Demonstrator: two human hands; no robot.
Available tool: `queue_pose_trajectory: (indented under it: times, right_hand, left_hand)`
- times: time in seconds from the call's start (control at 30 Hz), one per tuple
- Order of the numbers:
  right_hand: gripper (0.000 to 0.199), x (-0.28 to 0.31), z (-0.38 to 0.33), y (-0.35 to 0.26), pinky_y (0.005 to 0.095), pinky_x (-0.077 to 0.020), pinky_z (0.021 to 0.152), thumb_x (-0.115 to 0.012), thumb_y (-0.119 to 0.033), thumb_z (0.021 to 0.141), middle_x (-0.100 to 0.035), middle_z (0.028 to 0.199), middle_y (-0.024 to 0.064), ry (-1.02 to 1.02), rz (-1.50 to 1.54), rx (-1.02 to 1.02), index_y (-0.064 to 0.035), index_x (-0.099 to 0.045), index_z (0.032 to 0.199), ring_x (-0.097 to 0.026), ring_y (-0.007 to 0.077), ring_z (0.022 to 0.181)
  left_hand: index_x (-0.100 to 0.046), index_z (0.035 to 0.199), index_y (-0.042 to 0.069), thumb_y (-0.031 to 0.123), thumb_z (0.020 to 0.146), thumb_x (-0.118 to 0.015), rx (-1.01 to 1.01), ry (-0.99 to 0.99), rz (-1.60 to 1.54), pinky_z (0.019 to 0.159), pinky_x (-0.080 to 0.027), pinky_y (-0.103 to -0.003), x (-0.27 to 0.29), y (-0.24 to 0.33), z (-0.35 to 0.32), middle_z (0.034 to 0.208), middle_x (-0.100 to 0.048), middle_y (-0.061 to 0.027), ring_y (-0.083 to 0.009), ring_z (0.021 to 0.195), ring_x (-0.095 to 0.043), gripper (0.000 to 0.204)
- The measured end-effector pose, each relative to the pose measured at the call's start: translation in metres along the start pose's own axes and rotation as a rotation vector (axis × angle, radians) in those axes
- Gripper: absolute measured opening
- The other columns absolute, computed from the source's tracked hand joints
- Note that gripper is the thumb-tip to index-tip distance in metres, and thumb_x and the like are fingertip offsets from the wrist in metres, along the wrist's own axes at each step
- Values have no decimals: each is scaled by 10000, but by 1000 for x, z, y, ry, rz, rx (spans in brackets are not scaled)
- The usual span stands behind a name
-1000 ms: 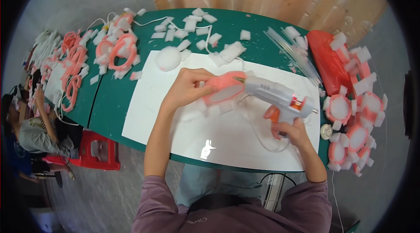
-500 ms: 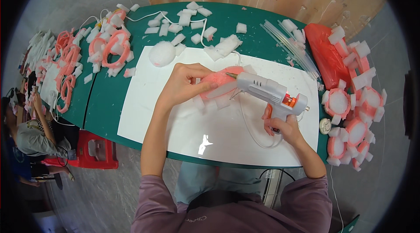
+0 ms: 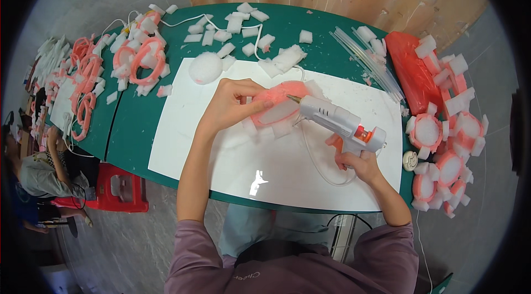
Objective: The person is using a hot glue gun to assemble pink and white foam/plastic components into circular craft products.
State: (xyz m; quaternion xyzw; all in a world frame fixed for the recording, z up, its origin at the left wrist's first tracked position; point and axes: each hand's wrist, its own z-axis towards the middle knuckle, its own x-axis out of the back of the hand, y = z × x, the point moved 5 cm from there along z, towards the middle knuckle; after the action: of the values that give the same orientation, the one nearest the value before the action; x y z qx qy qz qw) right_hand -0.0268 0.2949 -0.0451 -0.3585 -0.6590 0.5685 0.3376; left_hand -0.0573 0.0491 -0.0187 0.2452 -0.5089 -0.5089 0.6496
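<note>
My left hand (image 3: 235, 103) is closed on the left edge of a pink foam ring (image 3: 281, 91), thumb on the near side. White foam fills the ring's middle, and white foam blocks stick out around its rim. My right hand (image 3: 354, 158) is wrapped round the handle of a grey and white hot glue gun (image 3: 337, 117). Its brass-coloured nozzle points left and lies over the ring, near its upper edge; whether it touches the foam I cannot tell. Under both hands is a white board (image 3: 238, 161).
Loose white foam blocks (image 3: 234, 24) and a round white foam disc (image 3: 205, 68) lie beyond my left hand. Clear glue sticks (image 3: 368, 62), a red bag (image 3: 415, 70) and foam rings with blocks (image 3: 427, 131) sit at the right. More pink rings (image 3: 148, 61) are at the left, where another person (image 3: 44, 172) sits.
The ring has tilted to show more of its white middle. The glue gun has shifted slightly, its nozzle still over the ring. My left hand keeps its hold.
</note>
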Motion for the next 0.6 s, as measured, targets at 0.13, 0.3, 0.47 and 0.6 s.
queue_pose_trajectory:
  times: [0.13,0.3,0.47,0.6]
  right_hand:
    - [217,4,0,-30,256,-394,514,-543,2,623,-519,728,64,4,-479,526,6,-537,840,-497,142,612]
    - [214,53,2,-33,277,-417,632,-554,-49,642,-551,799,83,255,-398,406,13,-540,846,-525,176,723]
    - [353,94,51,-48,290,-436,682,-658,-136,657,-457,906,118,386,-1057,637,-15,-529,963,-545,252,752]
    - [385,128,110,-31,353,-444,707,-648,-188,678,-388,1018,136,109,-1295,416,-39,-513,1006,-532,321,793]
  left_hand:
    - [-681,771,49,147,650,-667,10,-12,4,408,-258,-204,1,-1,0,707,-642,-34,-54,480,-390,156]
    - [-681,772,48,157,651,-672,56,-16,9,409,-261,-203,3,-4,0,703,-642,-40,-57,477,-385,164]
    - [-680,754,43,175,648,-682,24,3,-4,421,-286,-214,3,-1,-1,701,-643,-62,-83,491,-430,169]
    - [-679,747,43,178,645,-684,19,4,1,437,-323,-222,3,-1,-2,699,-642,-75,-100,503,-463,169]
